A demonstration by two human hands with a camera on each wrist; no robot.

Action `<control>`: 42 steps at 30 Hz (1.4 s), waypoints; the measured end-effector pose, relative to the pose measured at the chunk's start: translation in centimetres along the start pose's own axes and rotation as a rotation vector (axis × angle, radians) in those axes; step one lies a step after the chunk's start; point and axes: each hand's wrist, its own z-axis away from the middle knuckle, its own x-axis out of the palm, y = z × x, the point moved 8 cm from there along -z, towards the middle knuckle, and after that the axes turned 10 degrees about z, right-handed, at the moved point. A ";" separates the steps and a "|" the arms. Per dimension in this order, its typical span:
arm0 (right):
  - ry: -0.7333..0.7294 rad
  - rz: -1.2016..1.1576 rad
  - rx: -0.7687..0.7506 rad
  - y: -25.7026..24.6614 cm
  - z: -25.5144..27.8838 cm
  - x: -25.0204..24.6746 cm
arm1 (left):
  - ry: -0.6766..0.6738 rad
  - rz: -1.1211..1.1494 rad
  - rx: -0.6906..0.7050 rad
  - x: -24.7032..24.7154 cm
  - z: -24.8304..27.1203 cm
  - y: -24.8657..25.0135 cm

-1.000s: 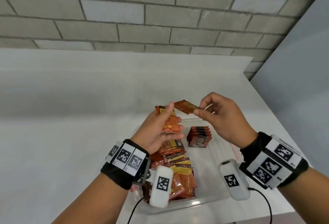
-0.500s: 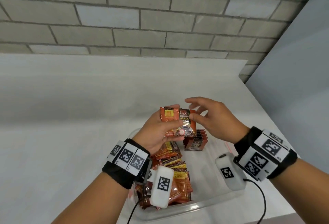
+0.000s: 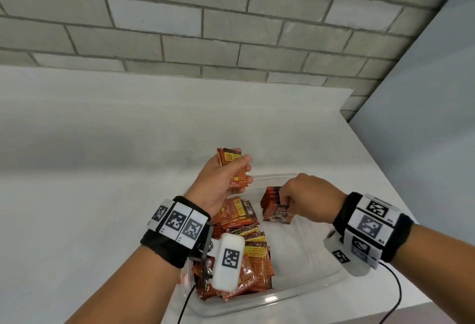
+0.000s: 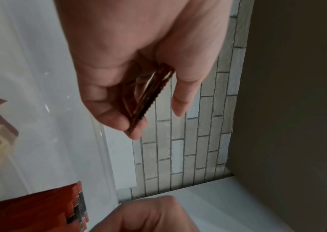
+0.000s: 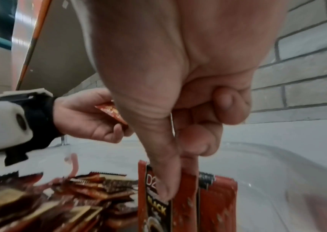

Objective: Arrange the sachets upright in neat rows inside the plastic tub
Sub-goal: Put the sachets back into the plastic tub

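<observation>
Right hand (image 3: 305, 199) pinches a D2X sachet (image 3: 279, 214) upright against the standing row (image 3: 270, 199) inside the clear plastic tub (image 3: 303, 289). Left hand (image 3: 223, 182) grips a few sachets (image 3: 231, 166) above the loose pile (image 3: 244, 246).

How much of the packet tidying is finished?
Only a little. One short row of sachets already stands upright in the plastic tub. The right hand is pinching one more sachet at the front of that row, and the left hand holds a few spare sachets. A big messy pile still lies flat in the tub, so most is left.
</observation>
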 end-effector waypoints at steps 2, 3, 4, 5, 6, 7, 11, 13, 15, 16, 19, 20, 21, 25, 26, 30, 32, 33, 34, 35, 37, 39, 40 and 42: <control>-0.016 0.067 0.003 -0.3 -0.1 0.5 | 0.006 0.014 -0.001 -0.2 0.0 -0.1; -0.020 0.093 0.006 -0.4 -0.1 0.6 | 0.009 0.022 -0.002 -0.3 0.1 -0.2; -0.021 0.117 0.010 -0.4 -0.2 0.7 | 0.012 0.027 -0.003 -0.4 0.1 -0.2; -0.020 0.135 0.013 -0.4 -0.3 0.7 | 0.013 0.030 -0.003 -0.4 0.2 -0.2; -0.022 0.149 0.015 -0.4 -0.4 0.7 | 0.014 0.033 -0.004 -0.5 0.2 -0.2; -0.024 0.160 0.017 -0.4 -0.5 0.7 | 0.013 0.034 -0.004 -0.5 0.3 -0.2; -0.037 0.191 0.015 -0.3 -1.0 0.8 | -0.004 0.024 -0.009 -0.2 0.5 -0.1; -0.047 0.205 0.015 -0.3 -1.0 0.8 | -0.012 0.005 -0.012 -0.1 0.5 0.0; -0.055 0.221 0.018 -0.4 -0.9 0.7 | -0.017 -0.009 -0.012 -0.1 0.5 0.1; -0.058 0.227 0.018 -0.4 -0.9 0.7 | -0.018 -0.011 -0.010 -0.1 0.4 0.2; -0.062 0.242 0.014 -0.5 -0.9 0.7 | -0.021 -0.014 -0.004 0.0 0.5 0.4; -0.061 0.245 0.013 -0.5 -1.0 0.7 | -0.024 -0.013 -0.005 0.1 0.5 0.4; -0.060 0.251 0.012 -0.6 -1.0 0.8 | -0.026 -0.014 -0.007 0.1 0.5 0.3; -0.058 0.280 0.010 -0.6 -1.0 0.9 | -0.032 -0.009 -0.020 0.3 0.6 0.2; -0.053 0.288 0.012 -0.6 -1.0 0.8 | -0.032 -0.007 -0.023 0.3 0.7 0.1; -0.030 0.312 0.019 -0.5 -0.8 0.2 | -0.028 0.001 -0.028 0.2 0.8 0.1; -0.018 0.321 0.024 -0.5 -0.8 0.1 | -0.028 0.009 -0.027 0.2 0.8 0.0; -0.012 0.322 0.027 -0.4 -0.7 0.0 | -0.029 0.012 -0.025 0.2 0.8 0.0; -0.009 0.319 0.031 -0.3 -0.8 0.0 | -0.030 0.018 -0.025 0.3 0.8 0.0; -0.008 0.314 0.035 -0.3 -0.8 0.0 | -0.031 0.025 -0.026 0.3 0.9 -0.1; -0.008 0.308 0.040 -0.2 -0.8 -0.1 | -0.035 0.050 -0.031 0.5 0.8 -0.1; 0.002 0.303 0.044 -0.2 -0.7 -0.2 | -0.030 0.093 -0.048 0.4 0.8 -0.3; 0.015 0.296 0.049 -0.1 -0.6 -0.5 | -0.027 0.119 -0.059 0.4 0.8 -0.3; 0.044 0.244 0.061 0.2 -0.5 -1.4 | -0.032 0.166 -0.078 0.4 0.8 -0.5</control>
